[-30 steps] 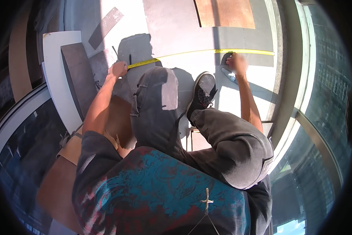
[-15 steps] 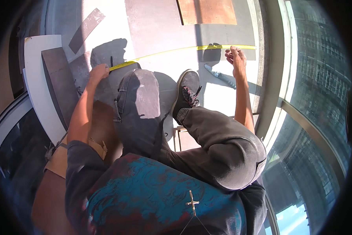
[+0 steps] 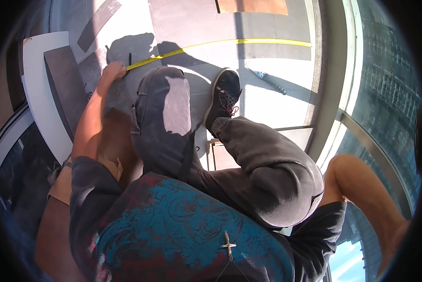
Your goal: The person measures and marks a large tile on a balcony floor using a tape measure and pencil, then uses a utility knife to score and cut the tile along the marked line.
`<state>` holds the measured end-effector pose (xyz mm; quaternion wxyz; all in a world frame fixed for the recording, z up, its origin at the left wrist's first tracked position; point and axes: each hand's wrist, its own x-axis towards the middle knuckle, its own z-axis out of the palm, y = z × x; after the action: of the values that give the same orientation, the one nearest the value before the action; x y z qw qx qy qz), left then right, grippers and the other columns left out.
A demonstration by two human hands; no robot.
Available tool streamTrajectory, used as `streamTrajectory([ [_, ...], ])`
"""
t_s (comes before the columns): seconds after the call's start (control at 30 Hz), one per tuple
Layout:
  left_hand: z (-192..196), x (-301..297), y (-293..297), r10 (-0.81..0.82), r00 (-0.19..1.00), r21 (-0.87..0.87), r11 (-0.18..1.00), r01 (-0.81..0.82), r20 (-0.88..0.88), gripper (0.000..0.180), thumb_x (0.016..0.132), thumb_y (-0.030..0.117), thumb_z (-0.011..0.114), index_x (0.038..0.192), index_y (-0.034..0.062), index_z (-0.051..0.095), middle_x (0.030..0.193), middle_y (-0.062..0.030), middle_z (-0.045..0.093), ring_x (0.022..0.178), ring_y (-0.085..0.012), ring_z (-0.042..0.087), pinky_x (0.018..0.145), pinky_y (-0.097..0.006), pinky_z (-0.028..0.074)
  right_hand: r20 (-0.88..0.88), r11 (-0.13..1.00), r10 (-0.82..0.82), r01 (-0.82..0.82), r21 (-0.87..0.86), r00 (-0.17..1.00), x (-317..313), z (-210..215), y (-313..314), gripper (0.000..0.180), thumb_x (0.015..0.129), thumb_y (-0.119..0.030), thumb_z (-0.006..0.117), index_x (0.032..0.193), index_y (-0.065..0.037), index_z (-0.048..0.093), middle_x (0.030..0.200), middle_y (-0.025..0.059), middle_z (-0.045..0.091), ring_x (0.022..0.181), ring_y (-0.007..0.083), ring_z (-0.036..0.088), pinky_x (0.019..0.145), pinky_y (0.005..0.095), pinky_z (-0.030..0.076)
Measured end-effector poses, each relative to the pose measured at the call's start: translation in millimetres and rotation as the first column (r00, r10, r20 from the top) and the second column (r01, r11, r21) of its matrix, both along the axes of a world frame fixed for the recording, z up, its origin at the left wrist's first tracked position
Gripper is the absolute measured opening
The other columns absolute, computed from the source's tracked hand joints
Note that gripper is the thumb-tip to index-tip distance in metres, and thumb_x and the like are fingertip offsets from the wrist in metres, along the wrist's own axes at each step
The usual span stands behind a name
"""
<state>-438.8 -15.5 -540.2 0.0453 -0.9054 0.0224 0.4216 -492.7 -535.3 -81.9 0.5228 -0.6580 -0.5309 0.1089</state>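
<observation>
My left hand (image 3: 113, 71) is closed on the left end of a yellow tape measure (image 3: 211, 45). A thin dark stick-like piece stands out beside its fingers; I cannot tell its kind. The tape blade runs in a shallow curve to the right across grey sheets on the floor, its far end lying near the window frame with no hand on it. My right arm is bent out to the right, and my right hand (image 3: 395, 237) is at the dark rim of the picture, its fingers hidden. A utility knife-like blue-grey tool (image 3: 269, 82) lies below the tape's right part.
Brown and grey boards (image 3: 63, 89) and a white panel (image 3: 39, 70) lie at the left. A copper-coloured sheet (image 3: 253, 5) is at the far edge. My shoe (image 3: 225, 98) rests near the tape. The window frame (image 3: 331, 80) borders the right side.
My right hand has left the tape's right end and swung back to the lower right rim. The tape stays stretched out, and my left hand still holds its left end.
</observation>
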Motion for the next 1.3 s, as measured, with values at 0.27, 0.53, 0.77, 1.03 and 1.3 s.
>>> streamTrajectory([
  [0.27,9,5,-13,0.078,0.997,0.143,0.987,-0.076,-0.011,0.033,0.083,0.024,0.048,0.101,0.0057,0.069,0.102,-0.0207,0.067,0.098,-0.0385,0.064,0.087,-0.047,0.050,-0.026,0.999,-0.019,0.019,0.027,0.999,6,-22,-1,0.021,0.092,-0.019,0.060,0.105,-0.002,0.060,0.085,0.0081,0.061,0.072,0.0128,0.056,0.067,0.0265,0.047],
  [0.53,3,6,-11,0.063,0.997,0.129,0.990,-0.057,-0.038,0.035,0.083,0.025,0.049,0.103,0.0045,0.068,0.107,-0.0215,0.065,0.102,-0.0386,0.062,0.089,-0.047,0.048,-0.048,0.999,-0.031,0.033,0.039,0.998,20,-31,1,0.016,0.092,-0.015,0.060,0.103,-0.003,0.060,0.086,0.0087,0.062,0.071,0.0121,0.057,0.065,0.0251,0.047],
  [0.77,-3,10,-10,0.081,0.992,0.142,0.988,-0.066,-0.102,0.036,0.084,0.026,0.047,0.106,0.0060,0.067,0.110,-0.0198,0.065,0.104,-0.0387,0.061,0.090,-0.046,0.048,-0.086,0.993,-0.091,0.097,0.074,0.992,43,-38,-5,0.012,0.092,-0.011,0.060,0.100,-0.003,0.060,0.086,0.0091,0.062,0.071,0.0114,0.058,0.064,0.0239,0.047],
  [1.03,-6,9,-8,0.107,0.994,0.113,0.988,-0.102,-0.038,0.035,0.084,0.027,0.043,0.099,0.0046,0.066,0.104,-0.0228,0.065,0.098,-0.0386,0.063,0.086,-0.047,0.049,-0.330,0.720,-0.692,0.585,-0.373,0.642,102,-252,4,0.011,0.091,-0.013,0.062,0.095,-0.004,0.061,0.082,0.0053,0.063,0.068,0.0088,0.057,0.062,0.0230,0.048],
  [1.3,-22,4,8,0.081,0.997,0.098,0.992,-0.080,-0.009,0.035,0.083,0.028,0.043,0.097,0.0062,0.066,0.102,-0.0232,0.065,0.097,-0.0409,0.062,0.084,-0.049,0.049,-0.444,0.726,-0.685,0.491,-0.482,0.578,101,-469,13,0.011,0.092,-0.017,0.058,0.085,-0.008,0.056,0.074,-0.0030,0.053,0.067,0.0049,0.049,0.062,0.0222,0.044],
])
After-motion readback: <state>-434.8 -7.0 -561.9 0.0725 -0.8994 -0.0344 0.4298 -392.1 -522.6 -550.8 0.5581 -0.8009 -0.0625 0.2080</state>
